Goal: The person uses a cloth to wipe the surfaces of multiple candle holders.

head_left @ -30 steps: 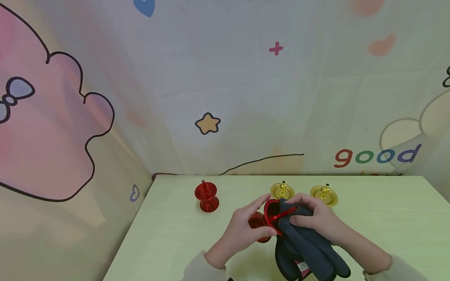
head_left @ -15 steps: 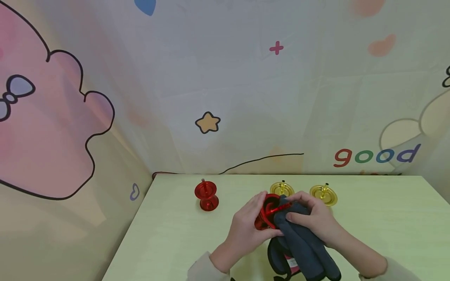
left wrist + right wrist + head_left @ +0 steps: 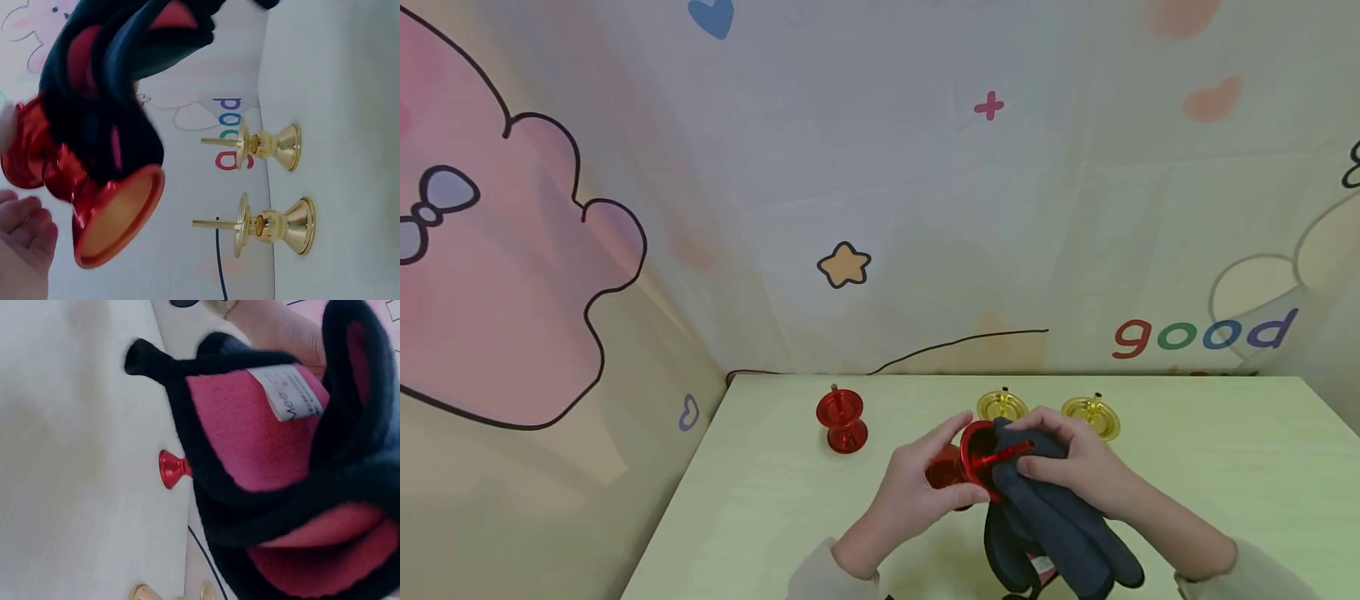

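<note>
My left hand holds a shiny red candlestick tilted on its side above the table, thumb below and fingers above. Its spike and open dish face right. In my right hand is a folded dark cloth, pinched between thumb and fingers at the dish's rim beside the spike. The right wrist view shows the cloth's pink lining and a white label. Seen from the left wrist, the candlestick's round foot points toward the camera and dark cloth overlaps its stem.
A second red candlestick stands upright on the pale table, to the left. Two gold candlesticks, one nearer the middle and one to the right, stand at the back behind my hands. A printed curtain hangs behind the table.
The red candlestick first tipped up and is now tilted over to its side again. Both hands and the cloth moved with it, the cloth swinging left and then back right.
</note>
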`<state>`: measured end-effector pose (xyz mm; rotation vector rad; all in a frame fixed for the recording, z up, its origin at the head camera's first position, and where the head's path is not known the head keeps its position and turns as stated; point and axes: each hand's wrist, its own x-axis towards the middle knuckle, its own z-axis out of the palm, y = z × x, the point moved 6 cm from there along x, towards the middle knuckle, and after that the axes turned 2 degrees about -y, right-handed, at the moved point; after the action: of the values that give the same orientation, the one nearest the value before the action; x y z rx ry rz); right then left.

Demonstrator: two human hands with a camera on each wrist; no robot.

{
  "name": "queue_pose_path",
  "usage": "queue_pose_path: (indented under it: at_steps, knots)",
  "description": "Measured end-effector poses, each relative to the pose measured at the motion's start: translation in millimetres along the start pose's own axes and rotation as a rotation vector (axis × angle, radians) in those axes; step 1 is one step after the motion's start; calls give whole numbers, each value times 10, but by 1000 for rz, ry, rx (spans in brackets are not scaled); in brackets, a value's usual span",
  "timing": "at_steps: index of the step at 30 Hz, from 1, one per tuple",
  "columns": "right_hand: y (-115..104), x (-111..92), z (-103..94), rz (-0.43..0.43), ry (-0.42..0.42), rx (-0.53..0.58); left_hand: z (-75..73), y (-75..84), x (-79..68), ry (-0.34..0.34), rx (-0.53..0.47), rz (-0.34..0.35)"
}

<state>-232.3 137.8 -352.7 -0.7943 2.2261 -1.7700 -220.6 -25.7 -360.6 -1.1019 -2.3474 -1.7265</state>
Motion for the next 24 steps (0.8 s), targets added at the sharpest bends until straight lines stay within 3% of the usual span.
queue_pose_path:
  at_steps: [3,8,11,14,17,20,24]
  knots:
    - [16,-4,-15,26,88,19,27,15,-41,105,158,51]
    - [45,4,2,40,185,12,125,63,-39,154,476,142]
    - [83,10,8,73,201,3,132,94,-17,186,598,186]
    - [100,12,5,75,180,-18,113,117,4,188,648,212]
    - [84,13,6,35,125,-59,79,140,19,147,642,229]
    - [47,8,23,-18,56,-114,49,149,32,65,602,245]
    - [-3,-9,63,-59,-55,-193,32,145,44,-95,479,242]
